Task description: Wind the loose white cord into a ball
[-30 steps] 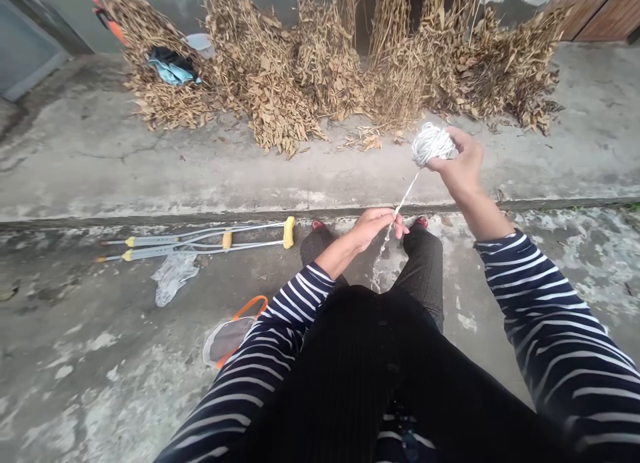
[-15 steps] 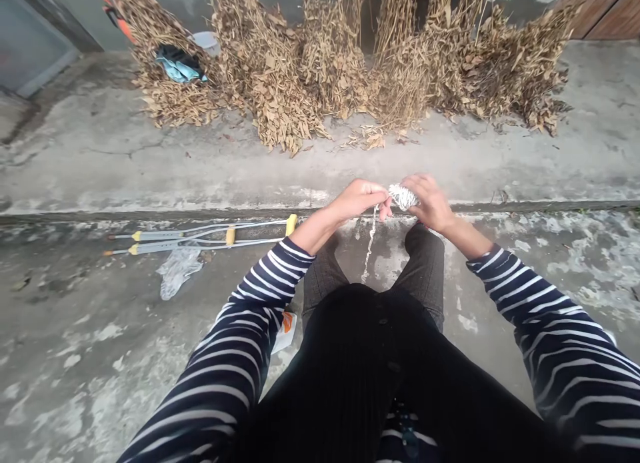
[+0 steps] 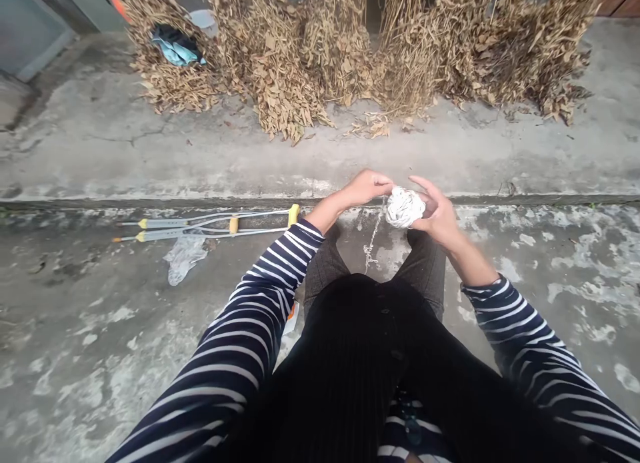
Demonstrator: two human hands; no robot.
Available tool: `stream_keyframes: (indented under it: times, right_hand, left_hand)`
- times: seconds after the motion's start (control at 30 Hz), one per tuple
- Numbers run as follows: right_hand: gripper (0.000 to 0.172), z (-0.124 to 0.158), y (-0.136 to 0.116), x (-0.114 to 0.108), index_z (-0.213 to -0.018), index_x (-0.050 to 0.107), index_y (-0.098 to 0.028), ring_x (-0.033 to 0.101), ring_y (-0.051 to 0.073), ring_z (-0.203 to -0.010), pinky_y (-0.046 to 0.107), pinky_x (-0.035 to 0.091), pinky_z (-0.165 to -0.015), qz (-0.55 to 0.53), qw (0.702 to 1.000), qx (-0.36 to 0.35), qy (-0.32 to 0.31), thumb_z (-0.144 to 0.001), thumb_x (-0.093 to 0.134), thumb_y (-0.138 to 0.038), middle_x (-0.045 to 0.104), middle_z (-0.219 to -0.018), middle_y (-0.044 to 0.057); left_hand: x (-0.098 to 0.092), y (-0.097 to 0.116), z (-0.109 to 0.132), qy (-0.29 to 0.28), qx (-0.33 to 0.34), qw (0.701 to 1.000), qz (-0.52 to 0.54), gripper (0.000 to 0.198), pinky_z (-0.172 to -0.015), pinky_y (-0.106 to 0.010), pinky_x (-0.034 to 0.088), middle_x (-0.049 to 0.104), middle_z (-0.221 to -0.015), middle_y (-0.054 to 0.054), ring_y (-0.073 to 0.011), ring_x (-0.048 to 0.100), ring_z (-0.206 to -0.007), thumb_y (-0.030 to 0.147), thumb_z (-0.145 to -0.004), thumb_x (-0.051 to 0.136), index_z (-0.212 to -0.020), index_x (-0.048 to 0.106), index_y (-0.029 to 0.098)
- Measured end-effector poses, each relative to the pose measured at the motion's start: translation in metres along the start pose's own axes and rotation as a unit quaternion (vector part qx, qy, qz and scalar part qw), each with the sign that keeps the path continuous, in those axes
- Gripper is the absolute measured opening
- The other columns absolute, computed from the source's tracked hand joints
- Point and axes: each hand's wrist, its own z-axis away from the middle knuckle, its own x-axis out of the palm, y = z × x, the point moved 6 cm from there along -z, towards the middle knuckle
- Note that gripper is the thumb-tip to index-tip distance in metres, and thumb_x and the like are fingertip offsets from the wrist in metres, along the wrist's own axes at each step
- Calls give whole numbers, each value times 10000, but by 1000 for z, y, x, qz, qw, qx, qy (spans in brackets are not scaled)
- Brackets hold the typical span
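Note:
A wound ball of white rope (image 3: 404,208) is held up in front of me, above my lower legs. My right hand (image 3: 440,216) supports it from the right, its index finger lifted off and the other fingers partly hidden behind the ball. At the ball's upper left, my left hand (image 3: 367,186) has its fingers pinched together on the rope. A loose, twisted strand (image 3: 373,240) hangs from there toward the ground between my legs.
Crutches (image 3: 215,226) lie on the concrete at left, beside a crumpled clear plastic bag (image 3: 185,256). A low concrete step (image 3: 240,163) runs across ahead. Dried plant bundles (image 3: 285,70) lean on the wall, with a black and blue cloth (image 3: 177,46) among them.
The white ball has turned and come slightly nearer to me. My right hand has loosened from over its top to its right side, and my left hand has risen a little.

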Motion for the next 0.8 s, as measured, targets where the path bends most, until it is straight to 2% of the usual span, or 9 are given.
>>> stream_keyframes:
  times: [0.13, 0.23, 0.33, 0.43, 0.53, 0.63, 0.7, 0.8]
  right_hand:
    - [892, 6, -4, -8, -1302, 630, -249, 677, 257, -1193, 425, 572, -1052, -41, 997, -15, 66, -499, 964, -443, 674, -1337, 99]
    - [817, 5, -7, -15, -1216, 663, -229, 655, 276, -1246, 428, 569, -1069, -58, 995, -21, 78, -493, 955, -473, 657, -1372, 105]
    - [753, 3, -8, -21, -1183, 668, -232, 685, 267, -1161, 401, 626, -938, -82, 993, 2, 81, -497, 933, -395, 691, -1293, 86]
    - [646, 0, -8, -27, -1097, 680, -227, 707, 260, -1067, 381, 653, -798, -112, 988, 48, 95, -489, 890, -289, 727, -1135, 57]
    - [566, -3, -8, -38, -1016, 684, -227, 706, 234, -1001, 380, 664, -771, -140, 980, 66, 127, -472, 837, -206, 724, -1023, 23]
    - [478, -7, -15, -56, -933, 667, -231, 675, 172, -873, 364, 667, -759, -146, 976, 37, 158, -475, 779, -154, 698, -957, -11]
    - [403, -11, -19, -67, -877, 643, -224, 643, 150, -811, 377, 668, -759, -134, 978, 22, 159, -496, 761, -164, 670, -910, -16]
    - [348, -17, -27, -79, -828, 594, -216, 626, 160, -815, 397, 661, -768, -113, 981, 17, 156, -526, 767, -210, 646, -900, 1]
  left_hand:
    - [15, -14, 6, -26, -14, 997, 70, 344, -809, -270, 490, 736, -763, -24, -128, 637, -741, 470, -819, 775, -774, 758, 129]
    - [24, -15, 9, -47, -13, 992, 116, 403, -858, -287, 506, 740, -761, -34, -139, 665, -776, 536, -814, 791, -781, 749, 137]
    - [37, -11, 15, -90, -7, 983, 162, 468, -883, -322, 516, 709, -677, -48, -163, 695, -773, 586, -838, 763, -765, 716, 126]
    - [45, -15, 23, -91, -15, 974, 206, 466, -862, -350, 516, 679, -619, -41, -184, 711, -751, 582, -854, 753, -819, 693, 121]
    - [53, -24, 31, -94, -15, 969, 227, 427, -881, -354, 505, 699, -659, -45, -187, 727, -788, 540, -867, 751, -871, 695, 117]
    - [58, -33, 39, -95, -22, 965, 244, 420, -891, -346, 500, 718, -717, -50, -189, 737, -828, 538, -866, 749, -867, 691, 122]
    - [58, -37, 43, -82, -30, 961, 261, 447, -878, -344, 500, 716, -718, -47, -195, 738, -829, 569, -854, 750, -869, 681, 128]
    - [60, -41, 46, -82, -36, 959, 269, 481, -866, -343, 494, 708, -693, -46, -203, 734, -820, 602, -827, 764, -875, 676, 131]
